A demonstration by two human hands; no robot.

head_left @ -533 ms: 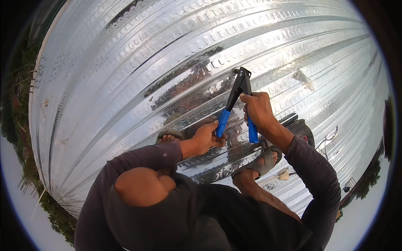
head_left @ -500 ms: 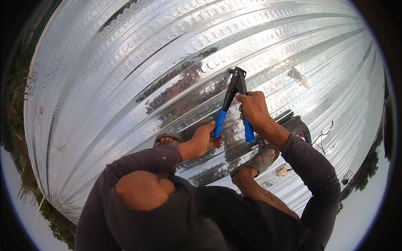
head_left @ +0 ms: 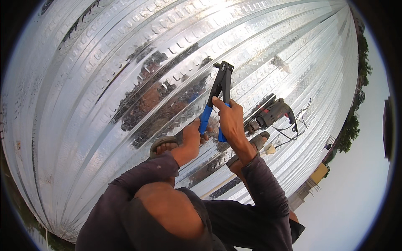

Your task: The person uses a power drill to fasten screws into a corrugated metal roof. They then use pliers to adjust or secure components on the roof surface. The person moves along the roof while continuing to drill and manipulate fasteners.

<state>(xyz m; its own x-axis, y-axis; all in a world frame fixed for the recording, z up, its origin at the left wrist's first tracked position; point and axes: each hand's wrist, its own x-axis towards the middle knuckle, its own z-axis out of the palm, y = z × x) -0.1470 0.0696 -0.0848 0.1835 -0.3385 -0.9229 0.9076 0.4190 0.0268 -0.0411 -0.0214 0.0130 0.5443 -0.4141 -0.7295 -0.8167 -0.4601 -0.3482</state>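
Note:
A hand riveter (head_left: 218,83) with a black body and two blue-sleeved handles is held in front of me over ribbed metal sheeting, its head tilted up and the small nose pointing left. My left hand (head_left: 191,140) is closed round the lower end of the left handle, and some of those fingers are hidden behind it. My right hand (head_left: 231,121) wraps the right handle, thumb lying across the front near the black body. The two handles stand a little apart. I cannot make out a rivet in the nose.
Shiny ribbed metal sheeting (head_left: 83,125) spreads all round me, with mirror-like patches. A dark power drill (head_left: 270,113) lies right of my hands, its black cord (head_left: 303,119) curling beside it. My sandalled feet (head_left: 165,144) rest on the sheeting. Trees (head_left: 349,134) stand beyond its right edge.
The riveter's handles have come closer together, both hands still gripping them. The view has shifted, and the drill, partly covered by my right arm before, now shows more fully.

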